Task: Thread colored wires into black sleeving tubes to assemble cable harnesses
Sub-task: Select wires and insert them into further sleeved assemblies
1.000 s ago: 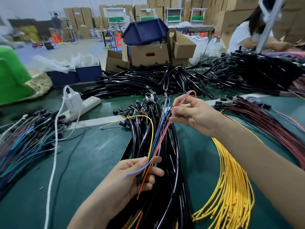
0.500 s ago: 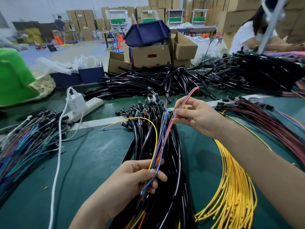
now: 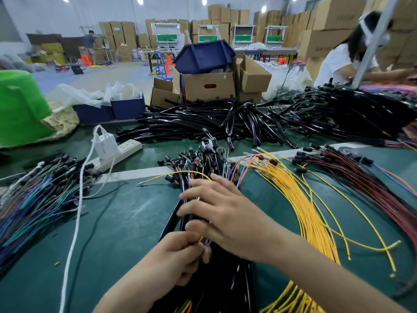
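A bundle of black sleeving tubes (image 3: 198, 163) with coloured wires runs down the middle of the green table (image 3: 126, 222). My left hand (image 3: 173, 258) pinches the ends of a few coloured wires (image 3: 204, 240), yellow, blue and orange, just above the bundle. My right hand (image 3: 225, 213) lies over the bundle right beside the left, fingers spread leftward, thumb down by the wire ends. Whether it holds a tube is hidden. A single yellow wire (image 3: 178, 173) arcs out past the fingertips.
Loose yellow wires (image 3: 300, 199) fan out on the right, dark red wires (image 3: 370, 181) beyond them. Mixed-colour wires (image 3: 33, 199) lie left. A white power strip (image 3: 121, 150) with a cord, a pile of black tubes (image 3: 214, 123), cardboard boxes (image 3: 207, 84) and a seated person (image 3: 347, 57) are behind.
My right hand came down from the far end of the wires to the bundle beside my left hand. The blue and orange wires no longer stretch between the hands.
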The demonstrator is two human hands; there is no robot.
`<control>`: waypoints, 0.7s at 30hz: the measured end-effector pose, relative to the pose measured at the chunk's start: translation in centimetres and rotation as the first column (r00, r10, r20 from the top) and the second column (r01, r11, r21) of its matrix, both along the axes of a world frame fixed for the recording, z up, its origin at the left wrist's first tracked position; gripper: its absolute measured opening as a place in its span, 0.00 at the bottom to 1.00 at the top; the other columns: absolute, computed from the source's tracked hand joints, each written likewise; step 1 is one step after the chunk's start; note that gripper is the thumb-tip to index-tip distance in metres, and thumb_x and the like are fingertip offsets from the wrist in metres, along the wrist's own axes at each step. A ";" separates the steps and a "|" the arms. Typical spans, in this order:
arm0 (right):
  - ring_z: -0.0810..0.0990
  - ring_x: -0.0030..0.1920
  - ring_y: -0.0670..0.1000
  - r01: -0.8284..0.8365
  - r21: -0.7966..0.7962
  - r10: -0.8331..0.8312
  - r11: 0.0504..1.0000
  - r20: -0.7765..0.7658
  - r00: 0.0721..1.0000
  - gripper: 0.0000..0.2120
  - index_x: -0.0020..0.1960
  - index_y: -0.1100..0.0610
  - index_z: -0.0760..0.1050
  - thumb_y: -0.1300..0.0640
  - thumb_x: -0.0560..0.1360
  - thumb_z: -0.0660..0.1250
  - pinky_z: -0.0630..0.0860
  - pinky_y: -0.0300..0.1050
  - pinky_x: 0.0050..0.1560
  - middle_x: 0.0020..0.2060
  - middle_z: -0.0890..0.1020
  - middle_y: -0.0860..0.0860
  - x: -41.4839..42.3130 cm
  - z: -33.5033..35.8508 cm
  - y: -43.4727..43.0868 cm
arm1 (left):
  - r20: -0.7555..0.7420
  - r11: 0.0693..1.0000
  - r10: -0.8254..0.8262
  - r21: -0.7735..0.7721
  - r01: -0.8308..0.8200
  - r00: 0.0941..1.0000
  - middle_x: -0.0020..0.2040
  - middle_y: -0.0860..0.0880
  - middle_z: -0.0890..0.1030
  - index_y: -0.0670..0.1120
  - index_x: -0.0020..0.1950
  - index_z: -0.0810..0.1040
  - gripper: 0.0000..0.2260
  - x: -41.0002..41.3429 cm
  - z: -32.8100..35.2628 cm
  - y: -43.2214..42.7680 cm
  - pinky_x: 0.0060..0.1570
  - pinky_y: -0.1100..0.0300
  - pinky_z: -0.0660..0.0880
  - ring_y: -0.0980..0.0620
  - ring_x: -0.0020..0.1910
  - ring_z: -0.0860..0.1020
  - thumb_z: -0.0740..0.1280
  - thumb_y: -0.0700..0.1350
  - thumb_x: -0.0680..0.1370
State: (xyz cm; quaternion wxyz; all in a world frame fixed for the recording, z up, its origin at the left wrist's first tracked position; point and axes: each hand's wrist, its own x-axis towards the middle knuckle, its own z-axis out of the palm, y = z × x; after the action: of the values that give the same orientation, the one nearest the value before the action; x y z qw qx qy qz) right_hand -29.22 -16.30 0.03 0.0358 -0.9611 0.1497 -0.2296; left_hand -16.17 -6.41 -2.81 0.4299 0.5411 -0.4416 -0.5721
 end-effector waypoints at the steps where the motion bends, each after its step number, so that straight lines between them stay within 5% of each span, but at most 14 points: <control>1: 0.73 0.63 0.50 -0.050 -0.015 0.048 0.999 -0.108 0.993 0.18 0.60 0.52 0.76 0.45 0.80 0.53 0.54 0.48 0.72 0.55 0.79 0.48 0.3 -0.5 0.2 | 0.023 1.000 0.002 -0.021 -0.001 1.000 0.30 0.46 0.59 0.41 0.39 0.73 0.09 0.1 0.0 0.0 0.22 0.69 0.54 0.57 0.25 0.56 0.62 0.41 0.78; 3: 0.76 0.57 0.51 -0.060 -0.020 0.056 0.998 -0.193 0.980 0.18 0.64 0.52 0.73 0.46 0.81 0.54 0.57 0.44 0.68 0.53 0.81 0.49 0.1 -1.2 -0.1 | 0.039 0.997 0.007 -0.073 -0.004 0.999 0.32 0.42 0.60 0.40 0.39 0.74 0.09 0.5 0.0 0.0 0.25 0.66 0.53 0.56 0.26 0.57 0.64 0.41 0.78; 7: 0.79 0.40 0.50 -0.127 0.153 0.113 0.980 0.095 0.989 0.16 0.57 0.55 0.81 0.49 0.73 0.69 0.65 0.41 0.46 0.37 0.82 0.50 -1.1 -1.8 -0.3 | 0.089 0.973 0.018 -0.231 0.003 0.996 0.34 0.44 0.78 0.40 0.49 0.82 0.06 1.2 0.2 0.1 0.27 0.64 0.63 0.56 0.27 0.64 0.67 0.41 0.77; 12: 0.77 0.37 0.49 -0.168 0.119 0.133 0.979 0.256 0.957 0.13 0.55 0.55 0.82 0.57 0.72 0.71 0.67 0.42 0.44 0.37 0.83 0.48 -1.9 -2.7 -0.5 | 0.151 0.931 0.274 -0.290 -0.222 0.950 0.30 0.46 0.79 0.43 0.39 0.84 0.05 1.7 -0.1 -0.2 0.27 0.66 0.70 0.57 0.26 0.72 0.71 0.36 0.73; 16: 0.76 0.36 0.46 -0.102 0.101 0.064 0.990 0.322 0.945 0.12 0.54 0.55 0.83 0.56 0.71 0.71 0.65 0.38 0.43 0.35 0.81 0.46 -2.5 -3.2 -0.7 | -0.105 0.850 0.481 -0.185 -0.493 0.870 0.29 0.46 0.79 0.41 0.36 0.84 0.02 1.4 -0.6 -0.8 0.28 0.68 0.74 0.57 0.26 0.75 0.71 0.37 0.68; 21: 0.75 0.36 0.44 -0.039 0.174 -0.056 0.984 0.508 0.860 0.11 0.54 0.53 0.82 0.55 0.73 0.68 0.65 0.39 0.44 0.37 0.82 0.44 -2.5 -3.9 -0.7 | -0.454 0.722 0.608 -0.027 -0.692 0.652 0.36 0.45 0.84 0.42 0.34 0.85 0.06 0.7 -0.2 -1.4 0.33 0.71 0.77 0.57 0.33 0.82 0.68 0.40 0.65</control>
State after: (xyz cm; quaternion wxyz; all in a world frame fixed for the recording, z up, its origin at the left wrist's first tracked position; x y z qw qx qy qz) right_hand -31.69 -16.98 -3.87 0.1590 -0.8580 0.1589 -0.4618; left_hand -15.47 -7.79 -3.00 0.7413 0.4838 -0.1702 -0.4329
